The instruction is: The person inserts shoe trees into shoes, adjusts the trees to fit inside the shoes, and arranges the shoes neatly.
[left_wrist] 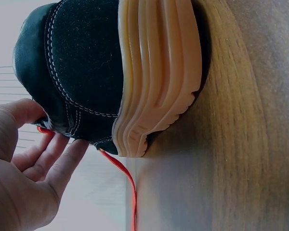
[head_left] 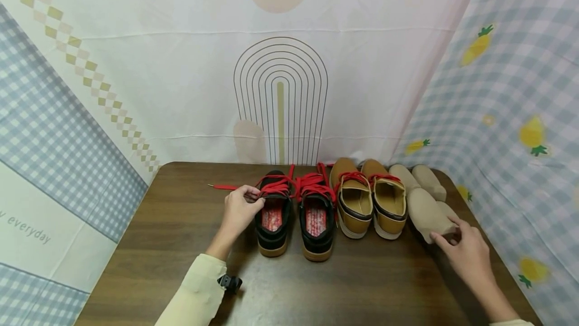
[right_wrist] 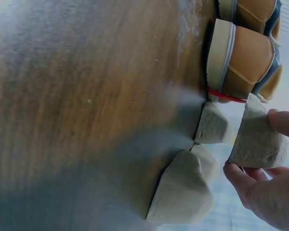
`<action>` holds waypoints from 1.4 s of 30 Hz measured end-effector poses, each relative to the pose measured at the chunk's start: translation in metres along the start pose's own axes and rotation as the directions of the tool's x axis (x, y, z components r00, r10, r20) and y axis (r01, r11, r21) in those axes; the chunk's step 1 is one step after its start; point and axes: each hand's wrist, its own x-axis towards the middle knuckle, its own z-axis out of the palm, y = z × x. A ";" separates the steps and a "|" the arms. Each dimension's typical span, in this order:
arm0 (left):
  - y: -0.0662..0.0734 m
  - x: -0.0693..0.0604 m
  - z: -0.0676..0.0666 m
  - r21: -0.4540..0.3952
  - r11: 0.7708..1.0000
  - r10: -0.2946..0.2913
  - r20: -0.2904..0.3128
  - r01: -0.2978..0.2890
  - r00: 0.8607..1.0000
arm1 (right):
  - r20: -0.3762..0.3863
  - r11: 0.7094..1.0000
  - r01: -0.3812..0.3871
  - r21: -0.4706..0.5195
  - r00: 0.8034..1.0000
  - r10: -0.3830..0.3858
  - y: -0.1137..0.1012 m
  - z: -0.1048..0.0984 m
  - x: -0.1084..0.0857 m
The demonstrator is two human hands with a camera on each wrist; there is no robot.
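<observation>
The beige form [head_left: 427,213] was held up by the right hand [head_left: 470,250] at the right end of the row, its near end pinched between thumb and fingers, and in the right wrist view it was seen to be raised clear of the surface [head_left: 339,291]. Its long axis was slanted: the rounded end was pointed away from the person and a little leftward, roughly in line with the shoes, whose toes were turned toward the white backdrop [head_left: 181,90]. The place just to its left was taken by the right tan shoe [head_left: 389,225], with the left tan shoe [head_left: 355,223] set beyond; farther left were placed the right black shoe [head_left: 316,243] and the left black shoe [head_left: 271,243]. The latter was gripped near its collar by the left hand [head_left: 239,210]; whether the red lace [head_left: 223,187] was pinched along with it could not be told. The hands were thus set well apart. If the form was to be brought to the gripped shoe, a leftward carry past three shoes would probably be needed, by the right hand, the nearer one to the form. Three other beige forms [right_wrist: 180,192] were seen on the surface, close to the right hand.
</observation>
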 end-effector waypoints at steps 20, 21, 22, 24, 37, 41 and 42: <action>0.000 0.002 -0.001 0.006 1.000 0.015 0.005 -0.015 1.000 | -0.068 0.995 0.099 0.011 0.993 -0.098 -0.027 -0.018 0.013; 0.000 0.002 -0.001 0.006 1.000 0.014 0.006 -0.014 1.000 | -0.076 0.994 0.110 0.008 0.991 -0.109 -0.030 -0.018 0.013; 0.000 0.002 -0.001 0.006 1.000 0.012 0.006 -0.012 1.000 | -0.084 0.993 0.122 0.006 0.989 -0.121 -0.033 -0.018 0.013; 0.001 0.001 -0.001 0.006 1.000 0.010 0.008 -0.010 1.000 | -0.098 0.989 0.148 0.007 0.984 -0.146 -0.037 -0.019 0.014; 0.002 0.001 -0.002 0.010 1.000 0.008 0.017 -0.008 1.000 | -0.094 0.970 0.244 0.025 0.966 -0.240 -0.065 -0.021 0.020; 0.002 0.001 -0.002 0.007 1.000 0.004 0.017 -0.004 1.000 | -0.100 0.956 0.290 0.042 0.953 -0.285 -0.071 -0.017 0.024; 0.002 0.001 -0.002 0.006 1.000 0.002 0.018 -0.002 1.000 | -0.095 0.952 0.301 0.048 0.950 -0.296 -0.073 -0.016 0.025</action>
